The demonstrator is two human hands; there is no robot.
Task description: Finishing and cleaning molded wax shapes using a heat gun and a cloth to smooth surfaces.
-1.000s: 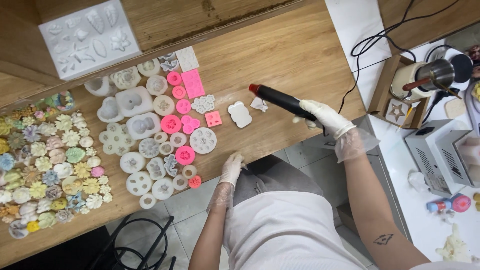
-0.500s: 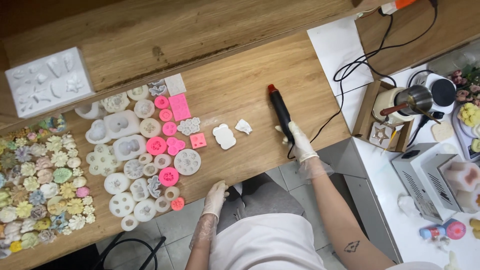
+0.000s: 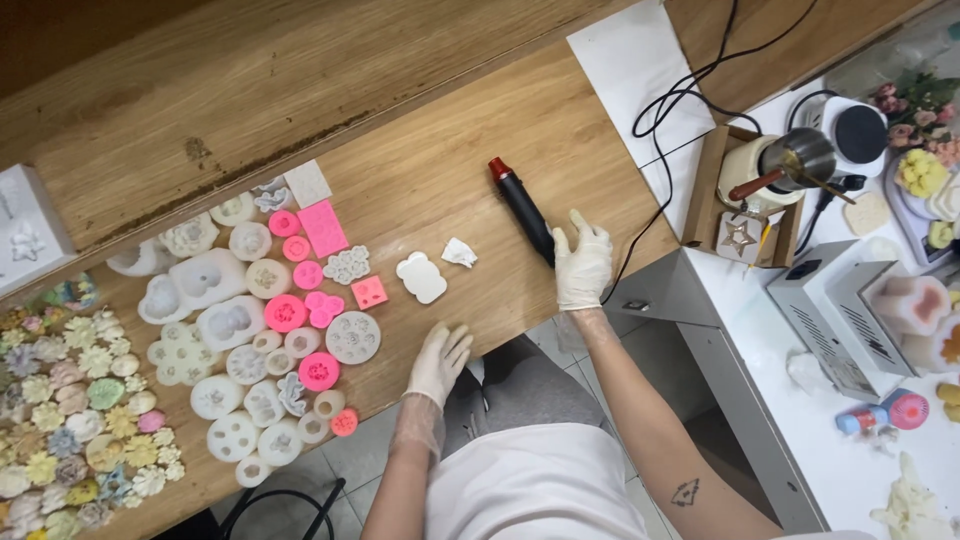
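Observation:
My right hand [image 3: 583, 262], in a thin white glove, hovers with fingers spread at the rear end of a black heat gun [image 3: 520, 205] with a red tip. The gun lies flat on the wooden table [image 3: 440, 150], its cord running off to the right. My gloved left hand [image 3: 440, 360] rests open at the table's front edge and holds nothing. A white bear-shaped piece [image 3: 421, 277] and a small crumpled white scrap [image 3: 459, 252] lie between my hands.
Several pink and white silicone moulds [image 3: 285, 310] cover the table's left half, with pastel flower shapes [image 3: 60, 420] at the far left. A white side table [image 3: 800, 330] on the right bears a metal pot [image 3: 790, 160] in a cardboard box, a grey metal device [image 3: 830, 310] and candles.
My right hand brought the heat gun down from pointing left, laid it on the table and opened its fingers off it. My left hand stayed at the table's front edge.

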